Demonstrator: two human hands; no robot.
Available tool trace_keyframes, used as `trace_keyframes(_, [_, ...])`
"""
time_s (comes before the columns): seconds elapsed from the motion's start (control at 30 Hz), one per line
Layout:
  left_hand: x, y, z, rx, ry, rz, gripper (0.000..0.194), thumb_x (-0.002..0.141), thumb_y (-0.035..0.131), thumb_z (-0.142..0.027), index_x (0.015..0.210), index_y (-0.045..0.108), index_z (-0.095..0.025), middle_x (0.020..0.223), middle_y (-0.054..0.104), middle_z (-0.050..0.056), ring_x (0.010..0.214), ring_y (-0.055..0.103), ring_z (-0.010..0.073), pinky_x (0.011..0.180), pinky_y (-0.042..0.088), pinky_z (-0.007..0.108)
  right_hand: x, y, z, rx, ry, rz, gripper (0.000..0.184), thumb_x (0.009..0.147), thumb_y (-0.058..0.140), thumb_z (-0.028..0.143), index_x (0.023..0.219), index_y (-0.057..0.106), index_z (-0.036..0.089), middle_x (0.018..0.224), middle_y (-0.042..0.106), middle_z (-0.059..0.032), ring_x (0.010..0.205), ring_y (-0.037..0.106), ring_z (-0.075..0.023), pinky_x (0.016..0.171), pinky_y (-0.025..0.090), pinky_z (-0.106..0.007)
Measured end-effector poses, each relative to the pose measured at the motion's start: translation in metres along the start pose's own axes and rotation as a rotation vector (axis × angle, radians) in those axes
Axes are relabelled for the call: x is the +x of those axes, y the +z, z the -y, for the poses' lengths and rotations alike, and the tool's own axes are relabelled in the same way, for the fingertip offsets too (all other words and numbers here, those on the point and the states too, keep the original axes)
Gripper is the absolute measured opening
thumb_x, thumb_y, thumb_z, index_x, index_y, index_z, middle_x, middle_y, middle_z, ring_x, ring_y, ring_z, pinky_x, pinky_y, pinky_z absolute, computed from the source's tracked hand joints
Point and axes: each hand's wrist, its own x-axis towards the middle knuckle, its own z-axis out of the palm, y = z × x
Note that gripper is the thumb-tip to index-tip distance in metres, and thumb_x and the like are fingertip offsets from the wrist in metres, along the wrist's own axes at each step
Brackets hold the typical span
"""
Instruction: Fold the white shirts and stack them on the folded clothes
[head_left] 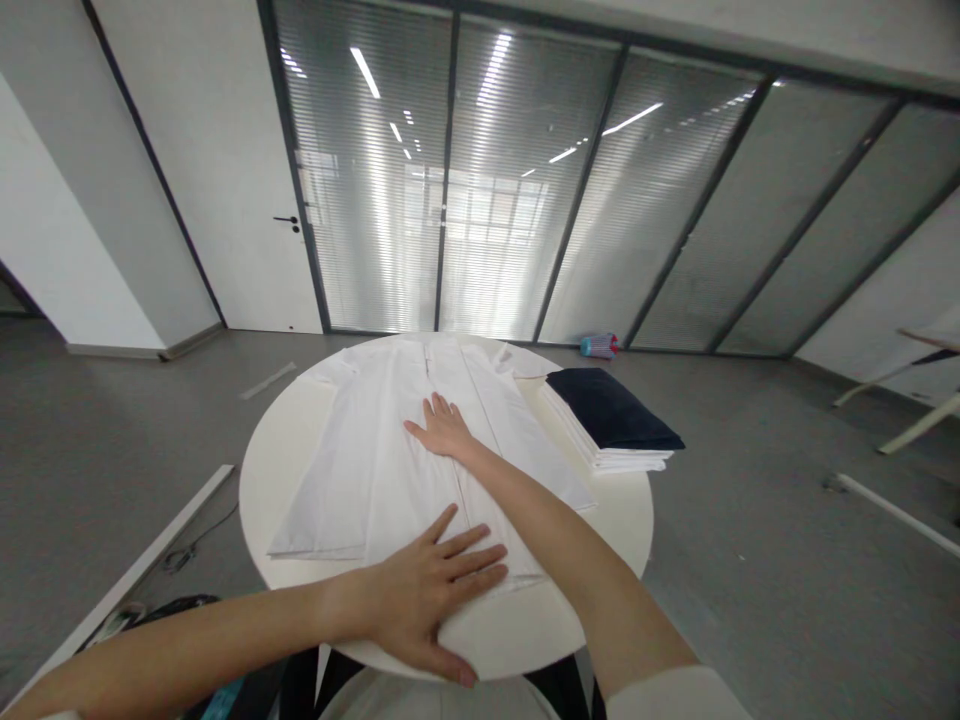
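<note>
A white button-front shirt (397,470) lies flat on a round white table (600,530), its placket running up the middle and its sides folded in. My left hand (431,595) rests palm down on the shirt's near end, fingers spread and holding nothing. Farther up the placket, my right hand (444,427) lies flat on the fabric, also holding nothing. To the right of the shirt sits a stack of folded white garments (600,445), topped by a folded navy garment (607,408).
The table stands on a grey floor with white strips lying about. A blue and pink bottle (598,346) lies on the floor beyond the table. Behind it runs a glass wall with blinds (450,180), and a white door (225,170) stands to its left.
</note>
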Motion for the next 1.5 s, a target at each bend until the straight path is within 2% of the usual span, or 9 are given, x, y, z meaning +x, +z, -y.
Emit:
trace_keyframes(0.1, [0.0, -0.003, -0.018, -0.067, 0.039, 0.046, 0.101, 0.088, 0.05, -0.073, 0.162, 0.01, -0.016, 0.163, 0.023, 0.016, 0.151, 0.016, 0.0387, 0.122, -0.003, 0.062, -0.001, 0.0, 0.001, 0.002, -0.001, -0.014, 0.095, 0.095, 0.019, 0.073, 0.158, 0.019, 0.002, 0.165, 0.005, -0.0214, 0.155, 0.002, -0.0284, 0.123, 0.003, -0.047])
trace_keyframes(0.2, [0.003, -0.02, -0.027, -0.131, 0.073, 0.085, 0.082, 0.093, 0.049, -0.066, 0.158, 0.028, -0.021, 0.162, 0.028, 0.011, 0.151, 0.019, 0.0355, 0.124, 0.003, 0.059, -0.003, -0.001, 0.002, 0.006, 0.003, -0.017, 0.094, 0.095, 0.021, 0.072, 0.159, 0.019, 0.003, 0.166, 0.005, -0.0203, 0.155, 0.002, -0.0279, 0.123, 0.004, -0.047])
trace_keyframes(0.37, [0.014, -0.044, -0.01, -0.17, -0.003, 0.012, 0.053, 0.102, 0.044, -0.048, 0.149, 0.047, -0.024, 0.157, 0.042, 0.006, 0.147, 0.035, 0.0243, 0.123, 0.028, 0.041, -0.004, 0.0, 0.001, 0.001, -0.004, -0.034, 0.094, 0.095, 0.021, 0.072, 0.158, 0.02, 0.003, 0.166, 0.005, -0.0205, 0.155, 0.004, -0.0284, 0.123, 0.005, -0.046])
trace_keyframes(0.57, [0.018, -0.016, 0.019, 0.027, -0.029, -0.038, 0.074, 0.095, 0.05, -0.062, 0.155, 0.035, -0.022, 0.163, 0.024, 0.013, 0.151, 0.019, 0.0349, 0.123, 0.016, 0.056, -0.001, 0.003, -0.001, -0.007, -0.007, -0.045, 0.094, 0.095, 0.022, 0.072, 0.158, 0.021, 0.002, 0.166, 0.007, -0.0207, 0.155, 0.004, -0.0284, 0.123, 0.004, -0.046])
trace_keyframes(0.73, [0.015, 0.005, 0.012, 0.049, 0.019, -0.044, 0.107, 0.08, 0.056, -0.079, 0.16, 0.02, -0.017, 0.163, 0.017, 0.021, 0.15, 0.018, 0.0418, 0.12, 0.003, 0.065, 0.0, 0.003, 0.0, -0.008, -0.001, -0.036, 0.094, 0.094, 0.022, 0.072, 0.158, 0.021, 0.003, 0.166, 0.006, -0.0199, 0.155, 0.003, -0.0272, 0.123, 0.004, -0.045])
trace_keyframes(0.93, [0.018, -0.022, -0.004, -0.135, 0.104, 0.088, 0.082, 0.091, 0.052, -0.066, 0.157, 0.031, -0.022, 0.163, 0.027, 0.012, 0.149, 0.029, 0.0316, 0.125, 0.012, 0.051, -0.002, 0.001, 0.001, 0.011, 0.007, -0.02, 0.092, 0.095, 0.024, 0.071, 0.159, 0.02, 0.004, 0.166, 0.006, -0.0188, 0.155, 0.003, -0.0273, 0.123, 0.003, -0.045])
trace_keyframes(1.1, [0.021, -0.047, 0.022, -0.13, 0.041, 0.005, 0.064, 0.099, 0.05, -0.05, 0.155, 0.036, -0.024, 0.156, 0.042, 0.007, 0.147, 0.036, 0.0255, 0.124, 0.024, 0.044, -0.004, 0.0, 0.002, 0.017, 0.003, -0.048, 0.092, 0.095, 0.025, 0.07, 0.158, 0.022, 0.003, 0.166, 0.006, -0.0198, 0.155, 0.004, -0.0287, 0.123, 0.004, -0.046])
trace_keyframes(1.27, [0.015, -0.024, 0.04, 0.065, -0.021, -0.013, 0.077, 0.095, 0.051, -0.06, 0.158, 0.03, -0.021, 0.164, 0.021, 0.013, 0.152, 0.017, 0.0342, 0.124, 0.016, 0.055, -0.004, 0.001, 0.002, 0.018, -0.001, -0.052, 0.092, 0.095, 0.026, 0.07, 0.158, 0.023, 0.003, 0.166, 0.008, -0.0198, 0.155, 0.004, -0.0281, 0.123, 0.004, -0.045])
trace_keyframes(1.5, [0.011, -0.001, 0.01, 0.063, 0.007, 0.008, 0.102, 0.084, 0.054, -0.076, 0.161, 0.018, -0.02, 0.163, 0.018, 0.019, 0.151, 0.014, 0.0395, 0.12, -0.002, 0.064, -0.001, 0.002, 0.001, 0.016, 0.0, -0.048, 0.092, 0.095, 0.027, 0.07, 0.158, 0.022, 0.003, 0.166, 0.007, -0.0204, 0.154, 0.005, -0.0291, 0.123, 0.005, -0.047])
